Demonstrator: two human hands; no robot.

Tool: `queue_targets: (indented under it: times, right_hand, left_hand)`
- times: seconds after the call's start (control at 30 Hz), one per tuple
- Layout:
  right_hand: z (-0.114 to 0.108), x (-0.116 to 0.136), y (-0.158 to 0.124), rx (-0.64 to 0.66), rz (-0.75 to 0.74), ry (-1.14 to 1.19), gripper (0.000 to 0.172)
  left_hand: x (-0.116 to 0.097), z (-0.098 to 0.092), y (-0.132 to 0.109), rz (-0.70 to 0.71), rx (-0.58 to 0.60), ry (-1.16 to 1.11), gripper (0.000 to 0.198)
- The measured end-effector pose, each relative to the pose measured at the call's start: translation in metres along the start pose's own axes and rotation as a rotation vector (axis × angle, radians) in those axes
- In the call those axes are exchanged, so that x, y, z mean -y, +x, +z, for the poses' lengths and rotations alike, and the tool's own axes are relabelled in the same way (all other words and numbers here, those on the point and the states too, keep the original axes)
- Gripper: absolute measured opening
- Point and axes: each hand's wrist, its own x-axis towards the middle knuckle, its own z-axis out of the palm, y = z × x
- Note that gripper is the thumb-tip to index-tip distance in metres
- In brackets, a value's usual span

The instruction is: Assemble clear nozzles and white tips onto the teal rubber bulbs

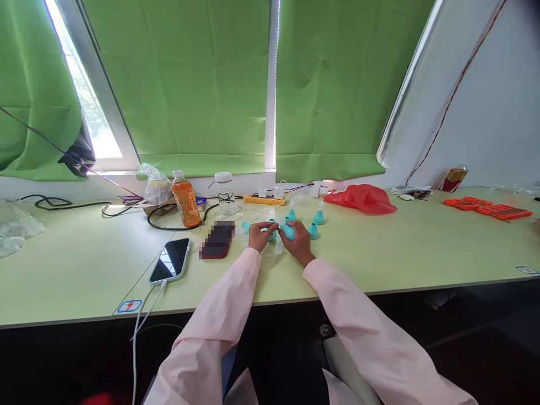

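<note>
My right hand (299,242) is closed around a teal bulb-shaped piece (288,231), tilted toward my left hand (260,236). The left fingers are pinched together right at the end of that piece; whatever is between them is too small to make out. Around both hands stand several similar teal pieces, among them one to the right (313,231), one farther back (318,217) and one with a clear top (292,214). Another teal piece (246,226) lies by my left hand. Clear plastic parts (278,247) rest on the table just below the hands.
To the left lie a white-edged phone (170,261) on a cable and a dark red-edged phone (217,241). Behind them stand an orange drink bottle (185,202) and a clear jar (225,197). A power strip (264,199), red bag (360,199) and orange packets (487,208) line the back.
</note>
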Motion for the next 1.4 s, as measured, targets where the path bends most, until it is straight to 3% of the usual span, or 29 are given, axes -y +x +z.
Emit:
queue_targets:
  times: [0.23,0.53,0.67,0.87,0.97,1.13,1.3,1.4]
  right_hand:
    - [0.001,0.001,-0.001,0.025,-0.028,-0.026,0.014]
    - [0.004,-0.002,-0.005,0.041,-0.046,0.014,0.011]
    - [0.003,-0.002,-0.005,0.035,-0.026,0.051,0.012]
    - [0.001,0.006,-0.003,0.019,0.060,0.131,0.018]
    - [-0.001,0.009,-0.002,0.003,0.121,0.158,0.019]
    - [-0.005,0.002,0.002,-0.116,0.268,0.128,0.021]
    - [-0.005,0.005,0.000,-0.005,0.204,0.163,0.021]
    - [-0.004,0.008,-0.001,0.031,0.184,0.165,0.020]
  left_hand:
    - [0.004,0.001,-0.003,0.026,-0.076,-0.016,0.016]
    - [0.005,0.002,-0.004,0.040,-0.082,-0.076,0.006]
    - [0.003,0.000,-0.002,0.014,-0.029,-0.138,0.006]
    - [0.003,-0.005,0.004,-0.092,0.144,-0.294,0.019]
    - [0.004,-0.011,0.008,-0.122,0.162,-0.298,0.022]
    - [0.003,-0.028,0.016,-0.133,0.065,-0.175,0.026]
    - [0.006,-0.033,0.016,-0.130,-0.037,0.144,0.004]
    - [0.010,-0.028,0.013,-0.124,-0.041,0.321,0.010]
